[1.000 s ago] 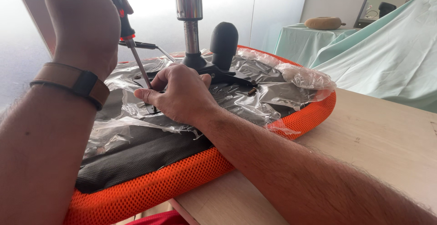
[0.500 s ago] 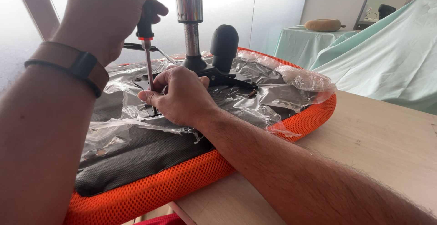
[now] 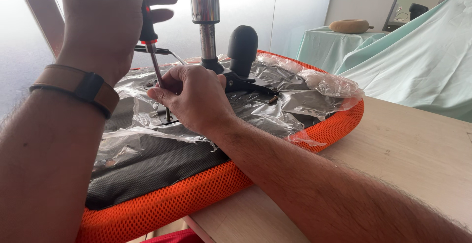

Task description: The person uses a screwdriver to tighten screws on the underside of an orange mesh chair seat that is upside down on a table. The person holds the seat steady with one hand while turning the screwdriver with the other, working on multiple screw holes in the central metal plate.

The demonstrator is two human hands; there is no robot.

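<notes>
Upturned orange chair seat [image 3: 236, 189] on the tabletop [image 3: 413, 149] — our left hand [image 3: 105, 27] grips the screwdriver [image 3: 156, 71] upright, right hand [image 3: 194, 98] pinches its shaft; one loose screw [image 3: 273, 99] lies unfastened — plastic wrap [image 3: 275, 110] remains.

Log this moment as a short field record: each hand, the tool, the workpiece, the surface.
left hand: grips the screwdriver handle from above
right hand: fingers pinch the shaft low down, steadying it
screwdriver: upright, black and red handle, tip down at the seat underside
chair seat: upside down, orange mesh rim, black underside under clear plastic wrap
gas lift column: stands up from the seat mechanism
table: pale wood, bears the seat
</notes>
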